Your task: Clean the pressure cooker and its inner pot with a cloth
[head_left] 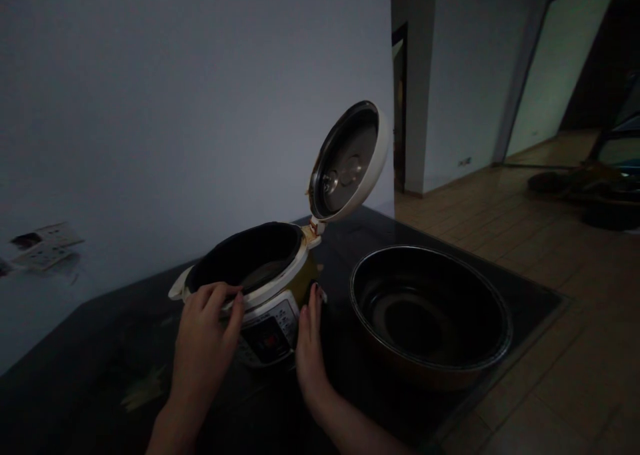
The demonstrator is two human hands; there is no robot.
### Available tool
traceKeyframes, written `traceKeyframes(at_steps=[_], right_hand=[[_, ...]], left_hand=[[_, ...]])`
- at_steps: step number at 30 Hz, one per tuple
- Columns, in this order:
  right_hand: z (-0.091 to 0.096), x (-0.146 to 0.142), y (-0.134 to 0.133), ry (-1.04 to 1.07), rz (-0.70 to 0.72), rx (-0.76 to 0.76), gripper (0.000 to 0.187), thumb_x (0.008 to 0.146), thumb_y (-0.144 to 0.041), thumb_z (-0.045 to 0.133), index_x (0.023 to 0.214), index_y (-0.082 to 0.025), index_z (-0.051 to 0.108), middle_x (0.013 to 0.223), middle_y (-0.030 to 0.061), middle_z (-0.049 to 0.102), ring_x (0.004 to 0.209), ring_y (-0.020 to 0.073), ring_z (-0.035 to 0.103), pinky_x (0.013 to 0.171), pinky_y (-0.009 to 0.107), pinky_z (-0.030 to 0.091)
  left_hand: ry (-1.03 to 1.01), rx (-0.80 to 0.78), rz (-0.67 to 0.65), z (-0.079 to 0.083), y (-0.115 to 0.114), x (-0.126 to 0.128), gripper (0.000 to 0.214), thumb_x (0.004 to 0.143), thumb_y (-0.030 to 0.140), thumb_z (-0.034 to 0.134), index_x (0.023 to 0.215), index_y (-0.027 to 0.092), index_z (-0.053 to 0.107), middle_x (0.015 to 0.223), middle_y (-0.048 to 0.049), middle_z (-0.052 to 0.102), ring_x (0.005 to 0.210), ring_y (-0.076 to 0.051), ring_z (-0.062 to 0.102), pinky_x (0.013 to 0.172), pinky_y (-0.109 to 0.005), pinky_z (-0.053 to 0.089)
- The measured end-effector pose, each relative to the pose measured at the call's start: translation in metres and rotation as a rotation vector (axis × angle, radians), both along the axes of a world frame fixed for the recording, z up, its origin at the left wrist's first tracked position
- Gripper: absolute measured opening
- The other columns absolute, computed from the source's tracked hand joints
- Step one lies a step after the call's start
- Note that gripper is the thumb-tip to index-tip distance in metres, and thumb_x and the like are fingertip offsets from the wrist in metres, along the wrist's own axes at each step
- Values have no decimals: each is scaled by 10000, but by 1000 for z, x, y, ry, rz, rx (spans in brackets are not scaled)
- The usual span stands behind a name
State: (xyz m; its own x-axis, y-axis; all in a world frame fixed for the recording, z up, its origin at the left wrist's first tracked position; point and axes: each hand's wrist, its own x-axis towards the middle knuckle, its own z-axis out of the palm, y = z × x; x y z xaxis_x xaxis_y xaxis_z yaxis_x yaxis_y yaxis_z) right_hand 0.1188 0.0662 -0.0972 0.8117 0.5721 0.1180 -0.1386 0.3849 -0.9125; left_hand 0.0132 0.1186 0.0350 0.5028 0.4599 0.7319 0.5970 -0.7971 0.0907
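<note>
A yellow and white rice cooker (273, 295) stands on a dark table (90, 368) with its round lid (350, 158) swung up and open. The dark inner pot (250, 258) shows inside. My left hand (205, 341) rests on the cooker's front rim, fingers curled over the white edge. My right hand (310, 341) lies flat against the cooker's right side, fingers stretched out and together, holding nothing.
A large dark metal bowl (430, 308) sits on the table just right of the cooker. A wall runs behind, with a wall socket (43, 245) at the left. The table's edge drops to a tiled floor (550, 261) on the right.
</note>
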Motion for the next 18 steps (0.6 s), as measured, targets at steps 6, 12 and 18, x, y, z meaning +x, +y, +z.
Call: traceKeyframes(at_steps=[6, 12, 18], right_hand=[[25, 27, 2, -93, -60, 150, 516, 955, -439, 393, 1401, -218, 530, 1524, 58, 441, 1443, 190, 351, 1213, 441, 207], [26, 73, 45, -83, -135, 168, 542, 888, -380, 423, 1351, -146, 581, 1484, 90, 487, 1406, 190, 409, 1203, 405, 235], [27, 108, 75, -58, -112, 156, 416, 860, -344, 470, 1166, -188, 706, 1304, 58, 658, 1271, 214, 545, 1160, 410, 304]], left_hand=[[-7, -35, -13, 0, 1, -2, 279, 930, 396, 442, 970, 189, 624, 1000, -107, 593, 973, -294, 569, 860, -445, 468], [-25, -82, -26, 1, -2, -3, 260, 916, 393, 450, 981, 206, 619, 1020, -106, 595, 1010, -302, 569, 898, -466, 463], [-19, -78, -41, 2, 0, -2, 243, 918, 378, 453, 967, 204, 615, 1002, -102, 599, 990, -297, 568, 884, -458, 461]])
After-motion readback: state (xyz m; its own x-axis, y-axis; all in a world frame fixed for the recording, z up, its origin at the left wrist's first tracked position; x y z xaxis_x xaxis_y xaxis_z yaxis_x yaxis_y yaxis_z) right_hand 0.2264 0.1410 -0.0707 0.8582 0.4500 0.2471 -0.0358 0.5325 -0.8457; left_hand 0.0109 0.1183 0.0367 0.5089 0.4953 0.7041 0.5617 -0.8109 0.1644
